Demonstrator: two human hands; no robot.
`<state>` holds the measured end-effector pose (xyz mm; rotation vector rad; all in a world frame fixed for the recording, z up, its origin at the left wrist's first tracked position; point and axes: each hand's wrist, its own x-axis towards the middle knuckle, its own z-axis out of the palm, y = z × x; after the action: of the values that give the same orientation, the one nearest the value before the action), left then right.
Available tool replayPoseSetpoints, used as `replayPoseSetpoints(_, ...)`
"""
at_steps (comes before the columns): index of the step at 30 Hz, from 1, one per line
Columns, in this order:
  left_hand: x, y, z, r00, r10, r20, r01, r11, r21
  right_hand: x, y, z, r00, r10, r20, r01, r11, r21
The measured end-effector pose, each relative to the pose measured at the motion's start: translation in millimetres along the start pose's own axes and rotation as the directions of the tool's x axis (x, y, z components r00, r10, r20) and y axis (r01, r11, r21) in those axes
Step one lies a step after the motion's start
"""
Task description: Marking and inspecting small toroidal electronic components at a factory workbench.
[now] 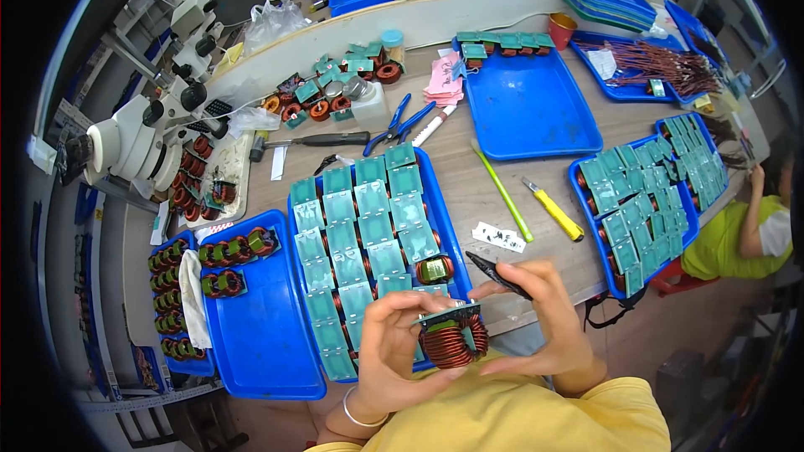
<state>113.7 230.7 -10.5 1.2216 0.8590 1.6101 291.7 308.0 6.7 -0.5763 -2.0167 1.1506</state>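
Coil (pixel 446 348), mounted on a board (pixel 450 315): held over the near right corner of the tray (pixel 445 230). Judged dense, stiff, slightly slippery at the windings; best gripped by the board's edges. Clasped by left fingers (pixel 400 305). Tweezers (pixel 494 270), slim, black, are gripped by right fingers (pixel 543 285) beside the tray. Windings copper-coloured, ridged, rounded; board flat; tray blue plastic.

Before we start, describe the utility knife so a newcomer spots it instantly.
On the bench, find the blue tray with green boards along only its far edge. Nearer the camera lies a slim green stick. Right of it, the utility knife is thicker, yellow, metal-tipped.
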Motion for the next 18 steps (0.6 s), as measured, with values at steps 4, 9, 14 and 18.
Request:
replayPoseSetpoints(4, 0.0, -2.4, 1.1, 0.999, -0.025, -0.022, 0.023, 0.996, -0.088, -3.1, 2.3, 6.7, 1.0, 0.004, -0.004, -0.004, 1.0, 0.004)
replayPoseSetpoints(9, -0.9, -1.4, 1.7, 0.998, -0.05, -0.029, 0.045, 0.988, -0.147, -5.7, 3.9, 11.1, 0.998, 0.031, -0.045, -0.028, 0.996, 0.082)
replayPoseSetpoints(14, -1.6, 2.0, 2.6, 0.997, 0.056, -0.048, -0.051, 0.994, 0.095, -4.8, 4.5, 11.0, 0.996, 0.008, -0.087, 0.003, 0.992, 0.123)
replayPoseSetpoints(18, -2.8, 1.1, 2.9, 0.99, 0.129, -0.053, -0.117, 0.975, 0.187, -3.4, 4.6, 8.5, 0.997, -0.024, -0.073, 0.034, 0.992, 0.125)
